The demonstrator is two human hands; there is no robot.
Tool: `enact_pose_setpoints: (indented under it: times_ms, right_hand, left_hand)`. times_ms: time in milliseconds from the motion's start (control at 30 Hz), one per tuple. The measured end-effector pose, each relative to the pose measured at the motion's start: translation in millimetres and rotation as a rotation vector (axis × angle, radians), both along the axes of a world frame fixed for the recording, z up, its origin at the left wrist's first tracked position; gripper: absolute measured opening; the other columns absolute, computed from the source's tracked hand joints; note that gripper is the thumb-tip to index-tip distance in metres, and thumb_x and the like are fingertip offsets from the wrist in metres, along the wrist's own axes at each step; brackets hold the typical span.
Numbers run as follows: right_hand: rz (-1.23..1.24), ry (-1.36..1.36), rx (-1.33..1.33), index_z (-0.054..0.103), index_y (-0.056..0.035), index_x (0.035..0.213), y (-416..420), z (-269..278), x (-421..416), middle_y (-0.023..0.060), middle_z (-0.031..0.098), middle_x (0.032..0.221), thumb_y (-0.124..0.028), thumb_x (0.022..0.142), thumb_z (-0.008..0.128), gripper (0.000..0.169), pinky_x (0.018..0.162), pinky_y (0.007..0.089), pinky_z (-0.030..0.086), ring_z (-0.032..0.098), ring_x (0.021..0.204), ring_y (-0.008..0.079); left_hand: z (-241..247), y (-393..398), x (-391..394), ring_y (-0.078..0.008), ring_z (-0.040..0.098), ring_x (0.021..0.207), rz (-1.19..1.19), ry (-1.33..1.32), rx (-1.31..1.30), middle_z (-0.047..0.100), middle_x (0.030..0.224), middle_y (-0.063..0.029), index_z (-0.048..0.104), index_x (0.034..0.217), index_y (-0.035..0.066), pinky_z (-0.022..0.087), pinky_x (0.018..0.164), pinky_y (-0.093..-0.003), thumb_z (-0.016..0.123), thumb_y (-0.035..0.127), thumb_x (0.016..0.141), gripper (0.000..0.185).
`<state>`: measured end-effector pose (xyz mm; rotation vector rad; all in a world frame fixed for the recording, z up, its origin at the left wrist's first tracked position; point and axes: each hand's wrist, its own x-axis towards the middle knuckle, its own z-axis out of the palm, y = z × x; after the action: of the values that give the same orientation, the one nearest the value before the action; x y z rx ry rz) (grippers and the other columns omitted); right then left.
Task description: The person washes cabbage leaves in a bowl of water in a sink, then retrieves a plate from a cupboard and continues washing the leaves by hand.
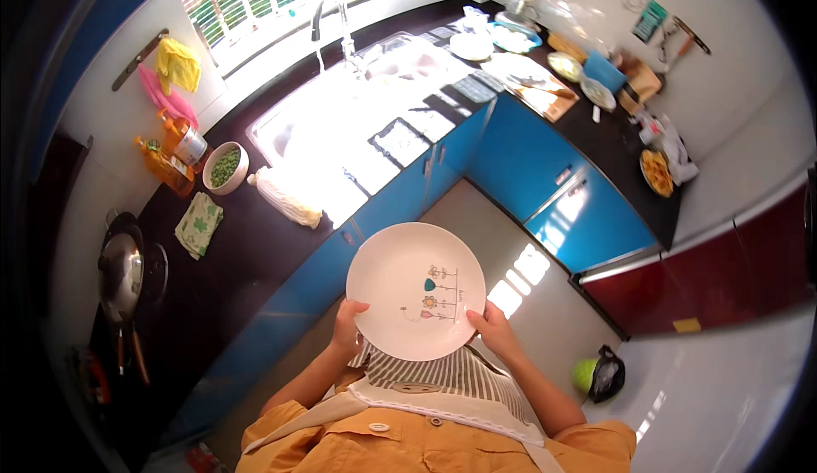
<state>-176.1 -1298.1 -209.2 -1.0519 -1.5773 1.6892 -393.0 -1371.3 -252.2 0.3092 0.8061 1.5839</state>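
A round white plate (389,268) with printed flowers is held in front of my striped apron (421,371). My left hand (348,326) grips its lower left rim, thumb on top. On the opposite side, my right hand (494,329) clasps the lower right rim, its thumb also over the face. The fingers of both hands are hidden beneath the plate. Nothing lies on the plate. Below it is the tiled floor, between the blue cabinets (510,160).
The dark counter (268,256) holds a napa cabbage (287,197), a bowl of green peas (225,168), a patterned cloth (199,225) and a lidded wok (121,275). Sunlight washes out the sink (274,138). A cutting board (555,104) and several dishes stand right. A bin (603,374) sits on the floor.
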Motion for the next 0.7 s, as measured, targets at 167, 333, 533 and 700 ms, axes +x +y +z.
enact_pose_setpoints:
  times_ms: [167, 333, 533, 700]
  right_hand:
    - [0.121, -0.031, -0.056, 0.039, 0.0034, 0.090, 117.4, 11.9, -25.4, 0.0067, 0.050, 0.067, -0.010, 0.073, 0.038, 0.021, 0.041, 0.0184, 0.039, 0.048, 0.048, 0.0088]
    - [0.041, -0.044, 0.179, 0.041, 0.0038, 0.087, 243.4, 23.7, -66.2, 0.0068, 0.050, 0.065, -0.009, 0.072, 0.037, 0.020, 0.036, 0.0181, 0.037, 0.047, 0.046, 0.0088]
    - [-0.093, -0.028, 0.137, 0.042, 0.0036, 0.084, 401.8, 59.0, -126.4, 0.0061, 0.049, 0.061, -0.007, 0.073, 0.035, 0.017, 0.035, 0.0191, 0.038, 0.046, 0.042, 0.0100]
    - [0.023, 0.020, 0.056, 0.041, 0.0030, 0.085, 501.3, 74.8, -180.4, 0.0076, 0.049, 0.061, -0.011, 0.073, 0.037, 0.019, 0.037, 0.0194, 0.040, 0.047, 0.042, 0.0109]
  left_hand:
    - [-7.0, 86.8, -16.0, -0.0266, 0.044, 0.087, 0.171, -0.020, -0.114, 0.044, 0.093, -0.0164, 0.034, 0.100, -0.005, 0.034, 0.077, -0.0337, 0.036, 0.017, 0.059, 0.047]
    - [17.1, 221.4, -58.4, -0.0191, 0.048, 0.080, 0.068, -0.085, -0.001, 0.047, 0.088, -0.0115, 0.040, 0.092, -0.003, 0.038, 0.070, -0.0270, 0.038, 0.018, 0.064, 0.035]
    - [39.9, 396.7, -109.3, -0.0153, 0.051, 0.065, 0.330, 0.256, 0.169, 0.052, 0.073, -0.0058, 0.046, 0.085, 0.002, 0.041, 0.059, -0.0253, 0.040, 0.021, 0.074, 0.022]
    - [-13.5, 506.8, -164.3, -0.0156, 0.050, 0.056, 0.673, 0.891, -0.118, 0.052, 0.067, -0.0057, 0.047, 0.081, 0.002, 0.041, 0.050, -0.0255, 0.042, 0.021, 0.073, 0.021]
